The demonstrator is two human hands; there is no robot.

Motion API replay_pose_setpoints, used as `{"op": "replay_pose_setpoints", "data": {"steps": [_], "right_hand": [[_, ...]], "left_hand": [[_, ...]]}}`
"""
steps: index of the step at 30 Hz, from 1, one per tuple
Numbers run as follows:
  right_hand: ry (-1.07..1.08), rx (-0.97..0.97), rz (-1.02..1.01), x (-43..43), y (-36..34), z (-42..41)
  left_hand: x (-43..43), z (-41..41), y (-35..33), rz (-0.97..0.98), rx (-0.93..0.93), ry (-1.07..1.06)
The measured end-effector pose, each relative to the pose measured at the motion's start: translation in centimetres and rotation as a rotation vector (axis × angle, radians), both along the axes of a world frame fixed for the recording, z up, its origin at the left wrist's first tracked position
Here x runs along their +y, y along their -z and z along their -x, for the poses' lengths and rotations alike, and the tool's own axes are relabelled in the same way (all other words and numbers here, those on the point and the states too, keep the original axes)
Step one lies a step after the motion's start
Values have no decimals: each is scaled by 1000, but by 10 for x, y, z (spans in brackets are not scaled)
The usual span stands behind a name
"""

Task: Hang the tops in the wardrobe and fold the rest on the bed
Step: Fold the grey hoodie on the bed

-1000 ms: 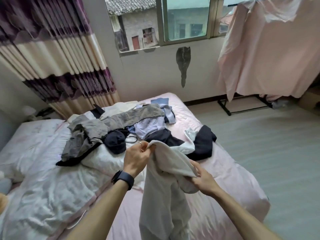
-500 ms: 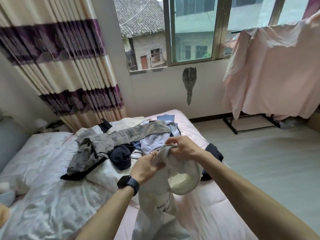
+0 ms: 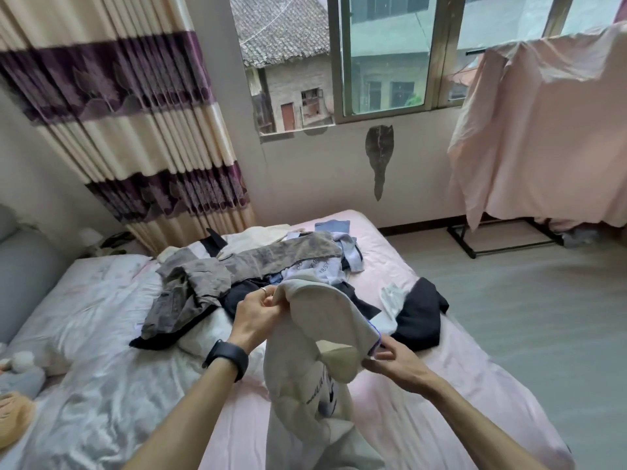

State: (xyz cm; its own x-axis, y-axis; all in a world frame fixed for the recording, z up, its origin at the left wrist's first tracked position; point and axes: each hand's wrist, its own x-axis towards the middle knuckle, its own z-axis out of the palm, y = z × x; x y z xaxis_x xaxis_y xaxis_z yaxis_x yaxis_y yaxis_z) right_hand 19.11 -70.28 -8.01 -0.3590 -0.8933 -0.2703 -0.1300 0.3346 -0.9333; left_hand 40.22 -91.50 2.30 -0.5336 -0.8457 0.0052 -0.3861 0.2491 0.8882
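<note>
The left hand [image 3: 256,315] pinches the pale top [image 3: 322,313]. The right hand [image 3: 395,362] pinches its edge at four o'clock, above the bed [image 3: 244,435].

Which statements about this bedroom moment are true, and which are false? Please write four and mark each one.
1. The left hand and the right hand both hold the pale garment. True.
2. A black watch sits on the left wrist. True.
3. The grey trousers are neatly folded. False: they lie crumpled on the bed.
4. The curtain covers the window. False: it is drawn aside and the window is bare.
</note>
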Motion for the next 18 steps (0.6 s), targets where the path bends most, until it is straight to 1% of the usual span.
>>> {"op": "replay_pose_setpoints", "data": {"steps": [3, 6, 7, 9, 11, 13, 16, 17, 18], "right_hand": [[142, 48, 115, -22, -3, -9], [247, 25, 178, -40, -23, -11], [286, 36, 183, -46, -29, -11], [346, 122, 164, -57, -39, -9], [385, 208, 137, -70, -46, -6], [430, 199, 110, -81, -51, -2], [505, 49, 95, -94, -51, 2], [525, 11, 89, -97, -51, 5], [532, -17, 86, -98, -50, 7]], "left_hand": [[-9, -9, 5, 0, -77, -98], [-24, -22, 15, -37, -166, -232], [-29, -26, 18, -81, -157, -269], [-36, -31, 28, -171, -86, -329], [-38, -35, 43, -215, -29, -367], [-31, -38, 63, -286, -54, -324], [-2, -43, 100, -486, -91, -153], [7, -45, 114, -507, -114, -104], [15, -46, 125, -488, -150, -68]]}}
